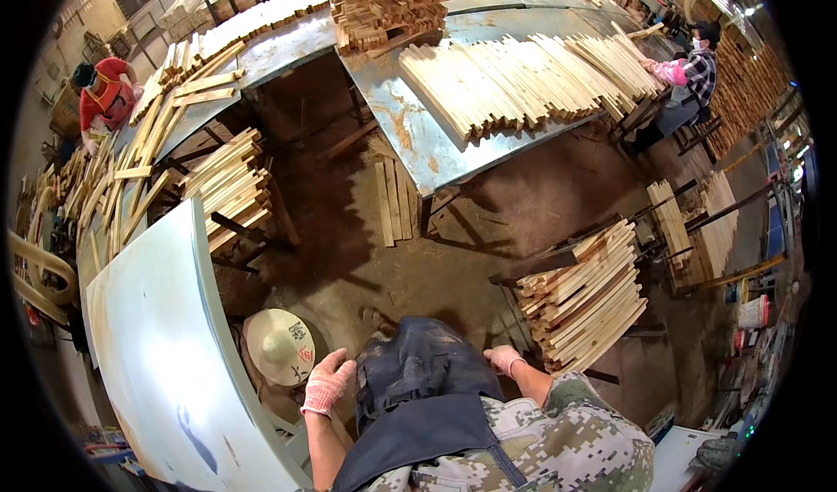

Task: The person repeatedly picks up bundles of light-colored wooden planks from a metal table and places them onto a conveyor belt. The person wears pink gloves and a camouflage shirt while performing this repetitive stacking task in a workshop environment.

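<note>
My left hand [327,382], in a pale knitted glove, hangs by my left thigh with its fingers loosely apart and nothing in them. Close beside it is a round straw hat [277,345] with painted marks, low down near the metal table. On the other side, my right hand [503,360], also gloved, is beside the dark apron [427,361]; its fingers curl down out of sight, and I see nothing held. The nearest thing to it is a stack of wooden strips [584,296] on a dark metal stand, apart from the hand.
A shiny metal table [157,317] curves along my left. Ahead, another metal table [410,143] bears rows of wooden strips [514,82] and a tall stack [388,8]. Several strips [395,200] lie on the floor. One person [109,95] works far left, another [693,78] far right.
</note>
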A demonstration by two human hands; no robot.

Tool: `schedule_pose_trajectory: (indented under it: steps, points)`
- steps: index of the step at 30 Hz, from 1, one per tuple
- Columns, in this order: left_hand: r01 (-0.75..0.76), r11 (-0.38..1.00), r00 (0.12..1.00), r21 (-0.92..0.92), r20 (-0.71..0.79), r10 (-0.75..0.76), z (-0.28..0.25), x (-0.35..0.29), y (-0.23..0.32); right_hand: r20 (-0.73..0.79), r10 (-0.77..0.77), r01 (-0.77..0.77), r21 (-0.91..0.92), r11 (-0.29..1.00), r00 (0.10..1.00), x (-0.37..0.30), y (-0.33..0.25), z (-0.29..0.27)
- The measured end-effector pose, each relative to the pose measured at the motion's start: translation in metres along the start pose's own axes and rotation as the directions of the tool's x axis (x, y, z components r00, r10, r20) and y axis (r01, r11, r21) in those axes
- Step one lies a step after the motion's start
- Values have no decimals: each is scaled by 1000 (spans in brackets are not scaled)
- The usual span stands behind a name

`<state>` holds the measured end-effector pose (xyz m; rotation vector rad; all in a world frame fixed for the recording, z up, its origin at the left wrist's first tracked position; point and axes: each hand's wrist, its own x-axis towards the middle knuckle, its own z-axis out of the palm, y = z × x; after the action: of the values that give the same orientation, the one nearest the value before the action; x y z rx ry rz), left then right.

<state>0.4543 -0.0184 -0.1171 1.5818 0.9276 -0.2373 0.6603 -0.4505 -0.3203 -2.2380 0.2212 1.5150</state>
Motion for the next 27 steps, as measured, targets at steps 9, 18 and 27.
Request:
schedule_pose_trajectory:
  steps: [9,18,27]
  points:
    - [-76,980,988,182,144,50,-40,209,60,-99,15,9,240,971,995,51,-96,-60]
    - [-204,939,925,277,369,92,-12,366,222,-478,-125,380,486,787,869,97,-285,-281]
    - [-31,994,987,107,159,14,75,499,281,-869,-56,559,265,786,491,208,-370,-538]
